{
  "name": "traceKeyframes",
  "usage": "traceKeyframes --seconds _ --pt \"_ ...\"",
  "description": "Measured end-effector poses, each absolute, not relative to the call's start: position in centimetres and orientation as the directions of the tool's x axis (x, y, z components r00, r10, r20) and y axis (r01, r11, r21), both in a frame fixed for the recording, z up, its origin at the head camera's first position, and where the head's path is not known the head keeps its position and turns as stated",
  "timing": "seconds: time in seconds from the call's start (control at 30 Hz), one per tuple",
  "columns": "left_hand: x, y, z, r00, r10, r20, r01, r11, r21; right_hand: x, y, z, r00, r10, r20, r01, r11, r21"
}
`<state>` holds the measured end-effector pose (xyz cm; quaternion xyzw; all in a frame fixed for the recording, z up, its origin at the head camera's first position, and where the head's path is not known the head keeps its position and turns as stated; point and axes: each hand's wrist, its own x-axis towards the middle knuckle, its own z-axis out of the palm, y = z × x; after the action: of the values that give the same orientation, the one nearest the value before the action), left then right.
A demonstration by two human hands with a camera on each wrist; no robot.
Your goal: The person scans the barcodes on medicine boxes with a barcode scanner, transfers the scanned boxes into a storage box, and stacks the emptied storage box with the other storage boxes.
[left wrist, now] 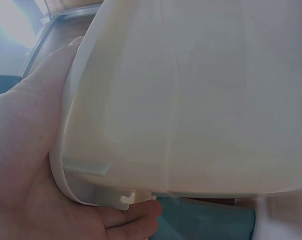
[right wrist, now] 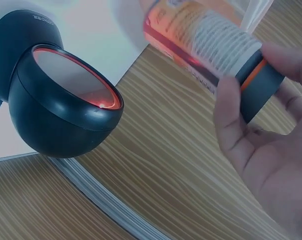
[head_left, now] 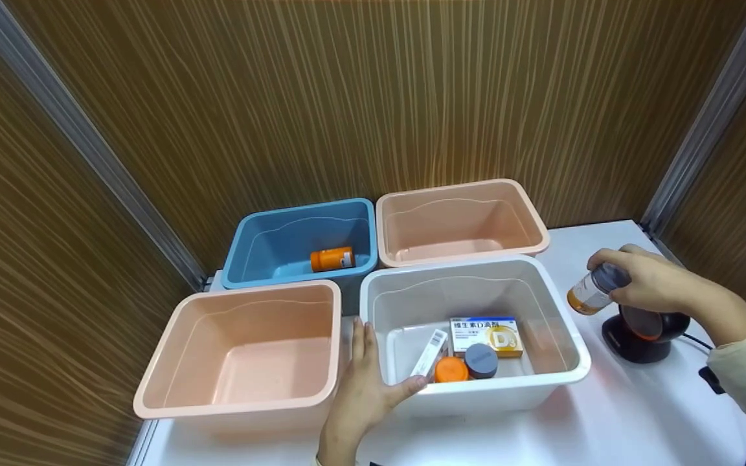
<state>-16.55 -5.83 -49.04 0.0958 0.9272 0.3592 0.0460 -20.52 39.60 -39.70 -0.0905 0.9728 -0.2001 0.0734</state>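
My right hand [head_left: 661,278] grips a bottle [head_left: 588,296] by its dark grey cap, to the right of the white bin [head_left: 570,323]. The bottle is tilted, its white and orange label showing in the right wrist view, beside a black barcode scanner [right wrist: 65,115] with a red-lit rim. At the white bin's front left corner rests my left hand [head_left: 363,391], thumb on the front rim and fingers stretched along the left side. Inside that bin are a vitamin D box [head_left: 476,333], a narrow white box [head_left: 430,353], an orange-capped container [head_left: 451,369] and a grey-capped container [head_left: 481,360].
An orange bottle [head_left: 332,259] lies in the blue bin [head_left: 237,259] at the back left. One peach bin [head_left: 237,411] stands at the left, another peach bin [head_left: 463,191] behind the white one. The scanner's black cable [head_left: 697,341] runs right across the white table [head_left: 606,421].
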Motion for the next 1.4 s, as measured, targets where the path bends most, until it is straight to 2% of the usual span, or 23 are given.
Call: traceKeyframes --seconds 0.6,1.23,1.4 --pt "-16.54 -5.83 -49.03 -0.979 0.202 -0.030 0.127 0.718 0.684 -20.75 39.21 -40.04 -0.961 -0.266 -0.080 -0.229 0.920 -0.318" --pt "-16.69 -5.81 -49.05 -0.977 0.213 -0.030 0.137 0.721 0.680 -20.79 39.06 -39.76 -0.971 -0.202 -0.127 -0.147 0.925 -0.350" --pt "-16.68 -5.77 -48.94 -0.976 0.213 -0.035 0.133 0.722 0.679 -20.80 39.20 -39.76 -0.975 -0.203 -0.091 -0.161 0.926 -0.340"
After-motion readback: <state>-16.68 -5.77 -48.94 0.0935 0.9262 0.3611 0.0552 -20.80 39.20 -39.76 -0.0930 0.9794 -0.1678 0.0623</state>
